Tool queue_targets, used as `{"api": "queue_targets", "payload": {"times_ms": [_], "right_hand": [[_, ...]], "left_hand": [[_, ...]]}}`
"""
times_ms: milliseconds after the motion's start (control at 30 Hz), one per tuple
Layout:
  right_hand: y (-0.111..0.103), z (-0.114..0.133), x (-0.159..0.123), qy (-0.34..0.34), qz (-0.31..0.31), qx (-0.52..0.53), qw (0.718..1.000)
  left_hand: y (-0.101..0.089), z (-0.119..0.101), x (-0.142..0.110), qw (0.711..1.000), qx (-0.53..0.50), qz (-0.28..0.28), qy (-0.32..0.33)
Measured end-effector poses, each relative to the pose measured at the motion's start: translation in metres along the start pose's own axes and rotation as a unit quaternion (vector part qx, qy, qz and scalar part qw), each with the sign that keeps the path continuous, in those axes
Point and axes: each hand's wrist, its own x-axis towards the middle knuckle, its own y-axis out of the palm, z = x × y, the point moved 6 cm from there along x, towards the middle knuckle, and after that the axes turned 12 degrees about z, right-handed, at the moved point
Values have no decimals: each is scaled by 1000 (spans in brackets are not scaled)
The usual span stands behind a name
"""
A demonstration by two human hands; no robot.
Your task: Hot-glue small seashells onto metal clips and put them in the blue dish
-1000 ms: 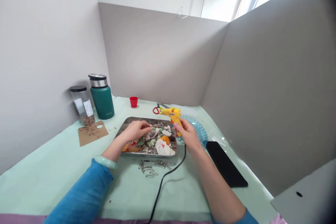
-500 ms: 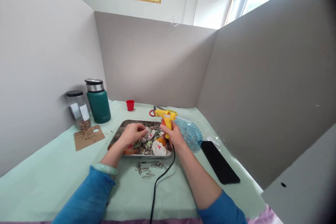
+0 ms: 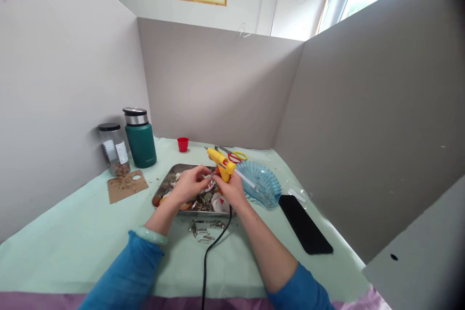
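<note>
My right hand (image 3: 232, 191) is wrapped around a yellow glue gun (image 3: 221, 162), whose nozzle points up and to the left; a white glue stick (image 3: 245, 178) juts from its back. Beside it my left hand (image 3: 192, 185) has thumb and fingers closed in a pinch, with the fingertips of both hands meeting over the tray. Whatever small piece lies between them is too small to make out. Below is a metal tray (image 3: 203, 213) of mixed small ornaments, among them a white piece with a red heart (image 3: 220, 203). A black cord (image 3: 205, 261) runs from the gun toward me.
Several small metal clips (image 3: 203, 232) lie before the tray. To the right are a blue scalloped dish (image 3: 267, 185) and a black slab (image 3: 305, 225). Scissors (image 3: 238, 156) and a red cup (image 3: 183, 144) stand behind; a green flask (image 3: 141, 143), a jar (image 3: 115, 150) and cardboard (image 3: 125, 188) are left.
My right hand has brought the glue gun left and turned it, so its back now faces me more. My left hand has moved slightly right, and the fingertips of both hands have come together.
</note>
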Motion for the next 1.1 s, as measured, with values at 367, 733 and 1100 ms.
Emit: {"api": "queue_targets", "payload": {"times_ms": [367,733,1100], "right_hand": [[4,0,-2,-4,46,-107,993],[5,1,-6,-8,56,-9,998],[-9,0,-7,47,0,5,999]], "left_hand": [[7,-21,-10,970,216,-1,114],[-4,-8,-8,994,-96,-10,48],[-44,19,-22,861,-490,-135,-15]]}}
